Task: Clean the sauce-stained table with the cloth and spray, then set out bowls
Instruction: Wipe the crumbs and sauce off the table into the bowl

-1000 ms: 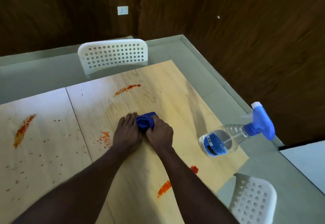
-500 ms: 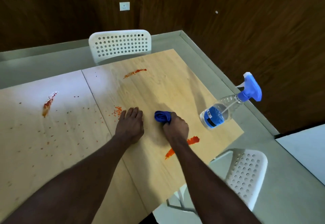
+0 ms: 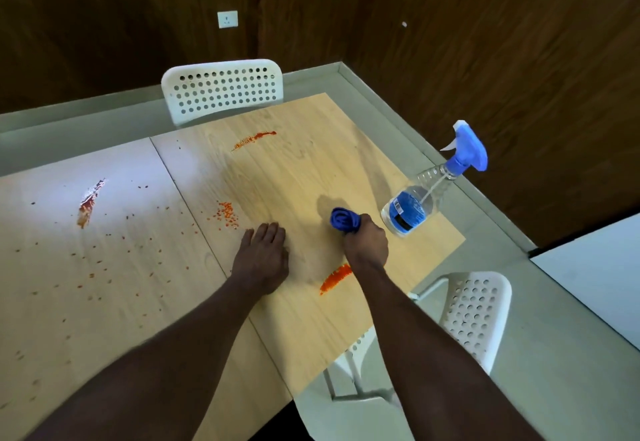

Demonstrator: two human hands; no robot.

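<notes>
Table (image 3: 304, 180): two light wood tops butted together, sauce on both. Far left, a dark red smear (image 3: 86, 205), with fine specks scattered toward me. Past the seam, a patch of orange crumbs (image 3: 227, 215) just beyond my left hand (image 3: 263, 257). That hand lies flat, palm down, fingers straight and together, holding nothing. I judge it is there to brace me while the other works.

Far side, a thin orange streak (image 3: 254, 137) near the white chair (image 3: 221, 90). Nearer me, a short orange smear (image 3: 336, 274), partly hidden by my right wrist.

Right hand (image 3: 367, 243) is a fist round the blue cloth (image 3: 343, 220), which is bunched small with one end poking out ahead of the knuckles. Whether it touches the wood I cannot tell.

Spray bottle (image 3: 415, 208) stands just right of that hand, close to the table's right edge. Handy there, but a wide sweep could knock it off. Open wood lies ahead and to the left. A second white chair (image 3: 474, 309) sits by the near right corner. No bowls in view.
</notes>
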